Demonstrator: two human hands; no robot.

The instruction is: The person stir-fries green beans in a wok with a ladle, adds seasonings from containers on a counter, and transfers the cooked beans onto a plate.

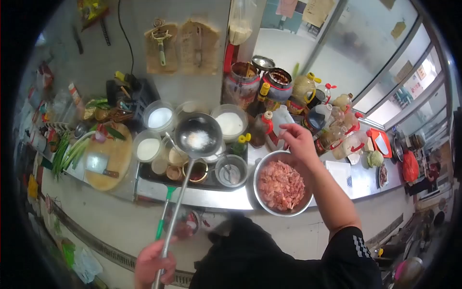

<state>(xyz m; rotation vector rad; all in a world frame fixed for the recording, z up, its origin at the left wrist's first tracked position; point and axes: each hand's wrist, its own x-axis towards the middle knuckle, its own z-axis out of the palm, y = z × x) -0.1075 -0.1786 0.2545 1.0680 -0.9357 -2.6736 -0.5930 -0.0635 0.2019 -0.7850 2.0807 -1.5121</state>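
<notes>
Left grip [155, 264] is closed round the handle of the ladle [198, 137] at the near edge; the ladle's cup, carrying what seems white powder, is held over the seasoning tubs [159, 118] on the desk [192, 196]. Right grip [297, 139] is raised over the far rim of the meat bowl [256, 180], fingers drawn together; whether anything is pinched cannot be told

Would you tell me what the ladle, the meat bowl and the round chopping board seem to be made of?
Ladle: probably steel, grey with a dull sheen. Meat bowl: likely steel too, its rim glinting. Chopping board: seemingly bare wood, matte pale tan.
</notes>
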